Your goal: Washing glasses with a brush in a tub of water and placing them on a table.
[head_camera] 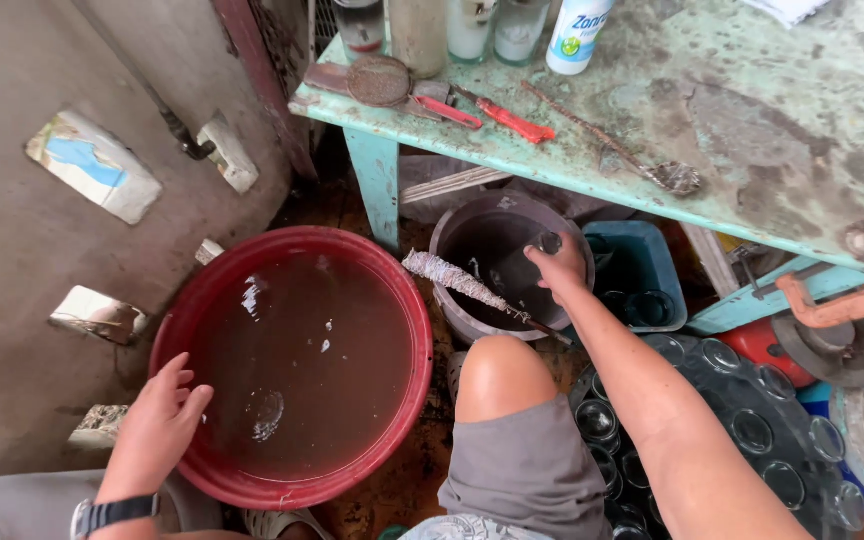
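My left hand (157,425) rests open on the rim of a red basin (392,290) of brown water. My right hand (557,265) grips a small glass (549,242) over a grey bucket (452,225). More glasses (752,430) lie heaped by my knee, apparently unrinsed; above stands the green surface (752,120).

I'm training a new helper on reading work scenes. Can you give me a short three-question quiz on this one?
1. True or false: the left hand rests at the rim of the red basin of brown water.
2. What does the right hand hold? A) red-handled tool B) small glass jar C) white bottle
3. Fill in: a bottle brush lies across the rim of the grey ____.

Key: 1 true; 2 B; 3 bucket.
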